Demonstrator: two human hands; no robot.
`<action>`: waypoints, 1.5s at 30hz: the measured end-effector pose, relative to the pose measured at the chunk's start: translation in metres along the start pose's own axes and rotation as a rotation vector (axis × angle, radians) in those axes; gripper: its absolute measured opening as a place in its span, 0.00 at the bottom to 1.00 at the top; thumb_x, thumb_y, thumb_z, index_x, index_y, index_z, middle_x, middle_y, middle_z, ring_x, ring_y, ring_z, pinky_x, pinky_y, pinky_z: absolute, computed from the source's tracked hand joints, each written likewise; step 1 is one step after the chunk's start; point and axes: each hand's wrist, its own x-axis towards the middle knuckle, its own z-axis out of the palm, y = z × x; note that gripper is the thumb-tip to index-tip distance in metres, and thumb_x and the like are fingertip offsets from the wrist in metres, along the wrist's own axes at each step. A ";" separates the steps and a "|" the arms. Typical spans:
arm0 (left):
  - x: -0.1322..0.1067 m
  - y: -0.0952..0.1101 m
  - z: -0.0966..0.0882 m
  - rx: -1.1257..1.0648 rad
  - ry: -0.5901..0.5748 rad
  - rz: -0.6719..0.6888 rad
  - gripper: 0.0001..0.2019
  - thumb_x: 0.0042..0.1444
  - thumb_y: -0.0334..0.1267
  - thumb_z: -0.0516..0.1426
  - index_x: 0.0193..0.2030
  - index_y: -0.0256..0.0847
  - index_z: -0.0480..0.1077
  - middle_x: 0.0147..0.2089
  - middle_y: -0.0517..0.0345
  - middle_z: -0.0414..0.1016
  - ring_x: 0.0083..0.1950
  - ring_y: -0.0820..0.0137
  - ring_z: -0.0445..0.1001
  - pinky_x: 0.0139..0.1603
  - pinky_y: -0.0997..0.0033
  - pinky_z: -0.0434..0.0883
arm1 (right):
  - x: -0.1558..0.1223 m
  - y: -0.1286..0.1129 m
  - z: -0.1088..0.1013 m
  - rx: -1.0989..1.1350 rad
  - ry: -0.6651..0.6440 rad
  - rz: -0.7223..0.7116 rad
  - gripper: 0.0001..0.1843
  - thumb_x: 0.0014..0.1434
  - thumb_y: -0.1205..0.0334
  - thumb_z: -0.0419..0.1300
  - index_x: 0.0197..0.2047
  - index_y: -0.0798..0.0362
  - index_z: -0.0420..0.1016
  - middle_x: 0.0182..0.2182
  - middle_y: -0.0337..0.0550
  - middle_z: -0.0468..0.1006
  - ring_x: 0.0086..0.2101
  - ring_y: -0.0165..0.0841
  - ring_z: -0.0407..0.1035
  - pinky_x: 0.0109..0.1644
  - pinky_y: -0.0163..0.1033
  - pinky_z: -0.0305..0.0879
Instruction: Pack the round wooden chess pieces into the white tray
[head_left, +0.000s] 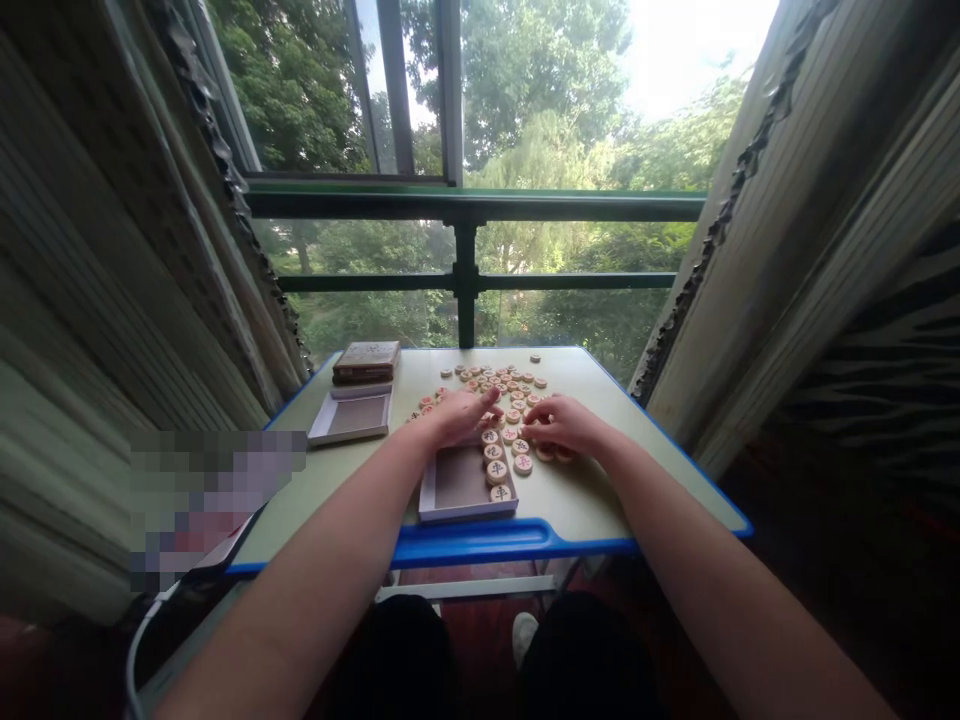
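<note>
My left hand (466, 415) hovers at the far edge of an open shallow box tray (457, 478), thumb raised and fingers curled at what looks like a round xiangqi piece, partly hidden. Along the tray's right side lies a row of wooden xiangqi pieces (496, 470) with dark characters. My right hand (564, 424) is just to the right, its fingers bent down among loose pieces (523, 464) on the table. Whatever lies under its fingertips is hidden. More pieces with red and dark characters (491, 380) spread beyond both hands.
A second shallow tray (319, 428) stands on the left of the blue-edged table (607, 510), with a closed brown box (367, 360) behind it. One piece (535, 358) lies apart near the back edge. Curtains (720, 330) flank the window, and a blurred patch covers something at lower left.
</note>
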 end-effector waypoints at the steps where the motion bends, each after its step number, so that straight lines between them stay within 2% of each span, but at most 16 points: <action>1: 0.000 0.000 0.001 0.010 0.030 0.018 0.35 0.60 0.57 0.33 0.40 0.40 0.78 0.48 0.51 0.76 0.56 0.59 0.66 0.57 0.60 0.61 | 0.000 -0.001 0.000 0.021 -0.001 0.014 0.16 0.47 0.50 0.62 0.32 0.54 0.79 0.22 0.38 0.72 0.23 0.27 0.62 0.27 0.33 0.56; 4: 0.000 0.002 0.002 0.021 0.126 0.106 0.31 0.61 0.54 0.38 0.35 0.38 0.78 0.39 0.50 0.78 0.47 0.61 0.71 0.49 0.64 0.66 | 0.000 -0.002 -0.002 0.068 0.042 -0.010 0.15 0.44 0.51 0.65 0.30 0.54 0.77 0.23 0.37 0.71 0.24 0.27 0.61 0.28 0.33 0.55; 6: -0.001 0.003 0.002 -0.005 0.185 0.157 0.23 0.58 0.51 0.47 0.33 0.38 0.77 0.35 0.53 0.78 0.39 0.65 0.73 0.42 0.68 0.68 | -0.001 -0.004 -0.004 0.126 0.100 -0.030 0.14 0.43 0.51 0.65 0.29 0.54 0.76 0.25 0.37 0.72 0.26 0.27 0.62 0.30 0.33 0.56; 9: -0.005 0.007 0.000 -0.073 0.248 0.217 0.12 0.51 0.43 0.57 0.34 0.39 0.77 0.34 0.57 0.78 0.34 0.70 0.73 0.36 0.72 0.68 | -0.003 -0.009 -0.005 0.298 0.192 -0.008 0.16 0.44 0.49 0.64 0.29 0.54 0.74 0.27 0.38 0.73 0.26 0.28 0.62 0.31 0.34 0.57; 11: -0.007 0.011 -0.001 -0.109 0.265 0.250 0.10 0.49 0.42 0.59 0.34 0.39 0.77 0.34 0.57 0.78 0.33 0.71 0.72 0.34 0.74 0.67 | -0.004 -0.012 -0.003 0.474 0.207 0.007 0.17 0.44 0.49 0.64 0.30 0.54 0.72 0.27 0.39 0.74 0.27 0.28 0.64 0.31 0.34 0.59; 14: -0.009 0.017 0.002 -0.096 0.288 0.302 0.11 0.46 0.45 0.62 0.33 0.39 0.76 0.34 0.56 0.78 0.33 0.71 0.72 0.33 0.74 0.66 | -0.006 -0.015 0.000 0.696 0.157 0.004 0.18 0.44 0.50 0.65 0.33 0.54 0.71 0.27 0.39 0.75 0.27 0.28 0.66 0.31 0.34 0.60; 20: -0.009 0.023 0.006 -0.069 0.406 0.382 0.10 0.48 0.43 0.62 0.32 0.38 0.74 0.30 0.58 0.76 0.29 0.75 0.69 0.30 0.76 0.64 | -0.006 -0.016 -0.001 0.793 0.093 0.001 0.18 0.44 0.53 0.66 0.36 0.56 0.75 0.24 0.40 0.75 0.24 0.27 0.66 0.26 0.33 0.58; 27: -0.010 0.020 0.001 -0.102 0.342 0.394 0.09 0.49 0.41 0.61 0.34 0.38 0.76 0.30 0.57 0.77 0.27 0.76 0.69 0.29 0.76 0.65 | -0.007 -0.015 -0.007 0.877 -0.018 0.062 0.17 0.41 0.63 0.67 0.38 0.55 0.76 0.26 0.40 0.76 0.27 0.28 0.68 0.28 0.33 0.59; 30: -0.010 0.018 0.000 -0.122 0.293 0.380 0.10 0.48 0.41 0.62 0.36 0.38 0.76 0.33 0.56 0.77 0.28 0.75 0.70 0.29 0.76 0.66 | -0.007 -0.013 -0.004 0.864 0.012 0.084 0.13 0.41 0.63 0.67 0.34 0.55 0.76 0.24 0.38 0.75 0.25 0.26 0.66 0.26 0.32 0.57; 33: -0.010 0.018 0.001 -0.156 0.228 0.367 0.13 0.48 0.40 0.62 0.40 0.38 0.75 0.35 0.55 0.78 0.29 0.75 0.70 0.30 0.76 0.68 | -0.006 -0.014 -0.001 0.841 -0.013 0.077 0.12 0.42 0.61 0.66 0.32 0.55 0.76 0.23 0.38 0.74 0.25 0.26 0.65 0.26 0.32 0.56; 37: -0.010 0.018 0.002 -0.161 0.200 0.331 0.12 0.50 0.38 0.60 0.42 0.37 0.74 0.34 0.55 0.78 0.30 0.74 0.72 0.31 0.75 0.70 | -0.008 -0.015 -0.001 0.776 -0.015 0.098 0.13 0.41 0.59 0.66 0.32 0.56 0.76 0.24 0.38 0.74 0.24 0.25 0.63 0.27 0.33 0.57; 40: -0.009 0.016 0.002 -0.155 0.240 0.289 0.11 0.50 0.38 0.59 0.40 0.37 0.74 0.34 0.55 0.78 0.30 0.73 0.72 0.32 0.74 0.70 | -0.010 -0.014 -0.004 0.679 0.006 0.065 0.14 0.43 0.57 0.65 0.34 0.56 0.77 0.27 0.39 0.75 0.26 0.26 0.64 0.29 0.34 0.58; 45: -0.008 0.013 -0.003 -0.171 0.364 0.264 0.10 0.51 0.39 0.58 0.37 0.36 0.75 0.32 0.54 0.78 0.30 0.72 0.73 0.32 0.74 0.70 | -0.015 -0.017 -0.013 0.274 -0.164 -0.111 0.16 0.43 0.54 0.66 0.36 0.52 0.79 0.31 0.40 0.75 0.31 0.30 0.65 0.34 0.35 0.60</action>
